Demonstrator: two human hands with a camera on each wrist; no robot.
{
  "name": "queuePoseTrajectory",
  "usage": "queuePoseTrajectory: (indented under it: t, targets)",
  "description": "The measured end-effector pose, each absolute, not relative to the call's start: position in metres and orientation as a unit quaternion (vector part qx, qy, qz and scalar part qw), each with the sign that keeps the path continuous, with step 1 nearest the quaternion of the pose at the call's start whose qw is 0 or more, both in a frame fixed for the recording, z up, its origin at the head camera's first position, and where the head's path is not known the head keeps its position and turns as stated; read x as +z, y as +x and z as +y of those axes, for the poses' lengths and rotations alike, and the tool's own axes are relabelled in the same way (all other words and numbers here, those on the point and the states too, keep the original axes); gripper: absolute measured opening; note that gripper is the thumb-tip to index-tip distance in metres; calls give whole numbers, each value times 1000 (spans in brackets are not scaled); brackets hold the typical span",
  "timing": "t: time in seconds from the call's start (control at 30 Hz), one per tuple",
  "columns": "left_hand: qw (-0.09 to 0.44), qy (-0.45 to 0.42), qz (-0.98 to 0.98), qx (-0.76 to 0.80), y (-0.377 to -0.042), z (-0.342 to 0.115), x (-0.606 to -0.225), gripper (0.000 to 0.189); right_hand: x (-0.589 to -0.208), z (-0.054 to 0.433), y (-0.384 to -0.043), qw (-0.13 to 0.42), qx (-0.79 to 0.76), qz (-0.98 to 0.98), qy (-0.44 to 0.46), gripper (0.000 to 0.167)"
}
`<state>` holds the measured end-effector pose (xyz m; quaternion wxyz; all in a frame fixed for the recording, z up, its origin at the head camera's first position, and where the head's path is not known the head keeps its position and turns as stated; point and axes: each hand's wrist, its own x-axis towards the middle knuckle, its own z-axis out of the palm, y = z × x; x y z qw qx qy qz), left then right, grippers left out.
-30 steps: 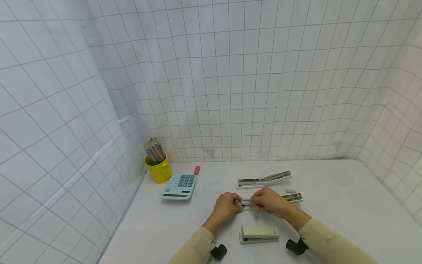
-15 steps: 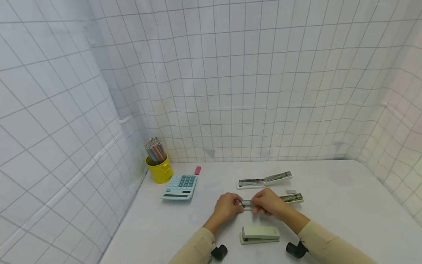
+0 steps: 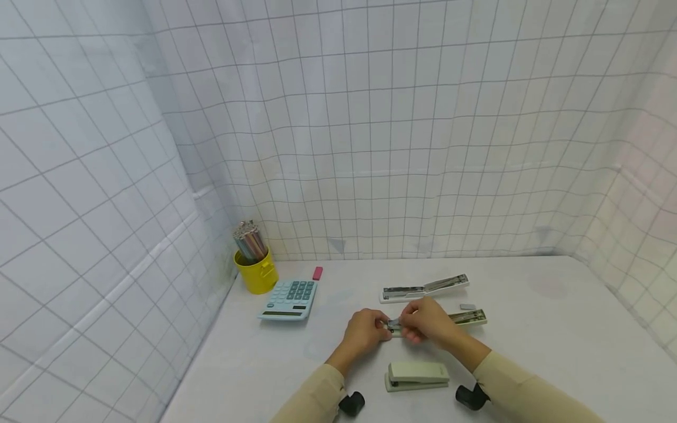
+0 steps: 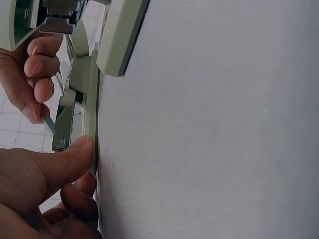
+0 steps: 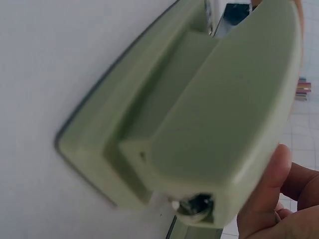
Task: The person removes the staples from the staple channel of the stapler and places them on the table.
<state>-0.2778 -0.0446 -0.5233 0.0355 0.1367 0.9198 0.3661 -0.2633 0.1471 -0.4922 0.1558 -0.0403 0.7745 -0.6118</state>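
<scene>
Right hand [image 3: 427,320] slightly higher now, grey strip [image 4: 48,124] between its fingertips

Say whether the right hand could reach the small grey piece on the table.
Probably yes: the small grey piece lies uncovered beyond the open green stapler, near the right hand, though its fingers pinch a thin strip that may need releasing first.

A pale green stapler [image 5: 214,124] fills the centre; right hand [image 5: 291,219] at lower right, coloured sticks [image 5: 303,89] near right edge.

no readable text, calculator keys [image 3: 300,290] too small
</scene>
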Motion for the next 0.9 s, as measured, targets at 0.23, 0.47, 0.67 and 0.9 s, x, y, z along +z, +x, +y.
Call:
queuePoseTrajectory:
  t: [0.23, 0.47, 0.67, 0.9]
  targets:
    - [44, 132, 923, 358, -278, -45, -523, 22, -494, 143, -267, 116, -584, 802, -46, 8]
    - [41, 136, 923, 359, -278, -45, -522, 22, -492, 138, -267, 105, -586, 802, -41, 10]
    - [44, 131, 922, 361, -278, -45, -523, 21, -493, 137, -265, 110, -569, 813, -59, 13]
    - [48, 134, 918, 369, -279, -47, -522, 22, -486, 145, -263, 113, -568, 812, -75, 23]
